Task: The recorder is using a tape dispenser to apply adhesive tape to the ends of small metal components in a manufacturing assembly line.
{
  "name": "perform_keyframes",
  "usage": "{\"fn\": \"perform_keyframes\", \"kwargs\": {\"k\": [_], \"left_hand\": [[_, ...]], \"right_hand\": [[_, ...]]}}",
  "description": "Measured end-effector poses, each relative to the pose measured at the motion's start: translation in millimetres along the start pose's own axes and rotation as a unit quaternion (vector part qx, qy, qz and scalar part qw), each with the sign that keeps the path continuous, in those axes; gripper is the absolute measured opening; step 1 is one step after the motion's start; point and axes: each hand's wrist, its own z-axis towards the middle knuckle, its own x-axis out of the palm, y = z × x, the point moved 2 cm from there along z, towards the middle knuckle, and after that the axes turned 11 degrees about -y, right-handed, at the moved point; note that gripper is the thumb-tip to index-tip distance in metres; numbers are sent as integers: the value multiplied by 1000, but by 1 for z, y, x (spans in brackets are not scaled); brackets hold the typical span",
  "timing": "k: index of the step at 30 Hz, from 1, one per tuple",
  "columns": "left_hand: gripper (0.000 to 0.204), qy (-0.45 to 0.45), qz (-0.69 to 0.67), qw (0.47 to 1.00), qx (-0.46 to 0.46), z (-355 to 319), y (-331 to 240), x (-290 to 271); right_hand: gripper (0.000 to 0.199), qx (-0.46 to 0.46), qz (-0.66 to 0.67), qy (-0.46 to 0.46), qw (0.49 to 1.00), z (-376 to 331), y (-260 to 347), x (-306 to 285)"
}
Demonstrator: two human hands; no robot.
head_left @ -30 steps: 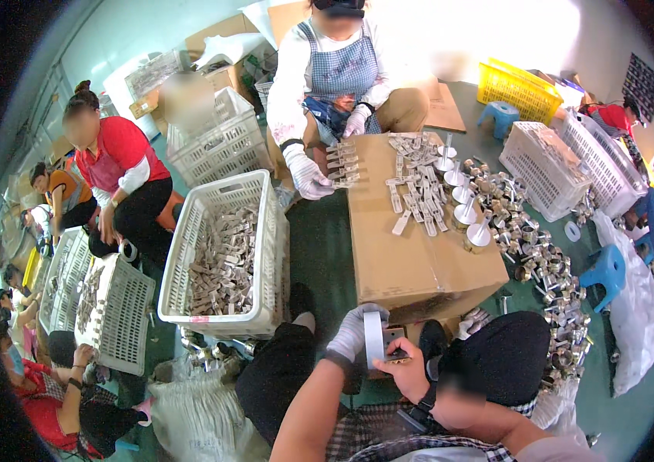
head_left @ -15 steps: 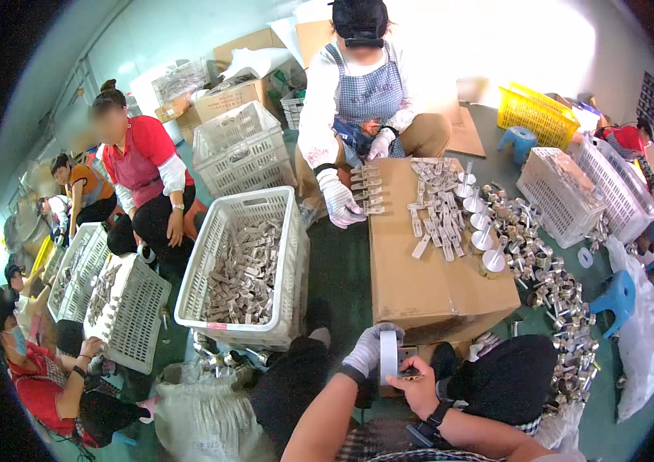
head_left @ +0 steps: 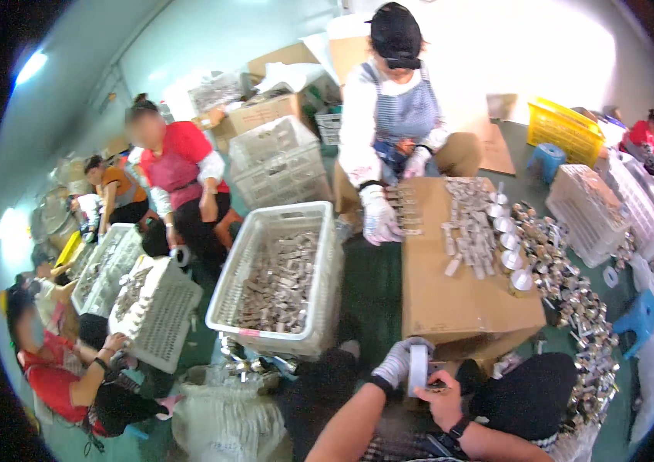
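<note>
My left hand (head_left: pixel 393 364), in a pale glove with a dark cuff, is closed around a white roll of tape (head_left: pixel 418 365) held on edge. Beside it my bare right hand (head_left: pixel 444 400) has its fingers pinched close to the roll. Something small and metallic shows at those fingertips, too small to make out. Both hands are just in front of the near side of a cardboard box (head_left: pixel 450 304). On the box lie flat metal pieces (head_left: pixel 467 231) and a row of white discs with upright stems (head_left: pixel 522 279).
A white crate (head_left: pixel 223 296) of metal pieces stands left of the box. Metal fittings (head_left: pixel 585 308) are heaped on the floor to the right, near a blue stool (head_left: pixel 638 316). Across the box a co-worker's gloved hand (head_left: pixel 380 218) touches its edge. Other people sit at crates on the left.
The whole view has swung, so the scene sits further right and lower. My hands stay together at the tape roll, with little visible change in their grip.
</note>
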Motion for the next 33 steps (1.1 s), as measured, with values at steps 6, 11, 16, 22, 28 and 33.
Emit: {"fn": "perform_keyframes", "kwargs": {"k": [6, 11, 16, 22, 28, 33], "left_hand": [[23, 63, -16, 997, 32, 21, 10, -13], [20, 44, -55, 998, 7, 25, 10, -7], [21, 19, -56, 998, -6, 26, 6, -1], [21, 41, -67, 997, -21, 23, 6, -4], [22, 14, -32, 998, 49, 14, 7, -5], [28, 54, -44, 997, -28, -16, -5, 21]], "right_hand": [[30, -28, 14, -16, 999, 7, -32, 0], [31, 0, 13, -18, 1000, 13, -39, -3], [30, -4, 29, -6, 1000, 18, -32, 0], [29, -13, 20, 12, 1000, 18, -27, 7], [30, -15, 19, 7, 1000, 10, -22, 5], [30, -29, 5, 0, 1000, 13, -11, -3]]}}
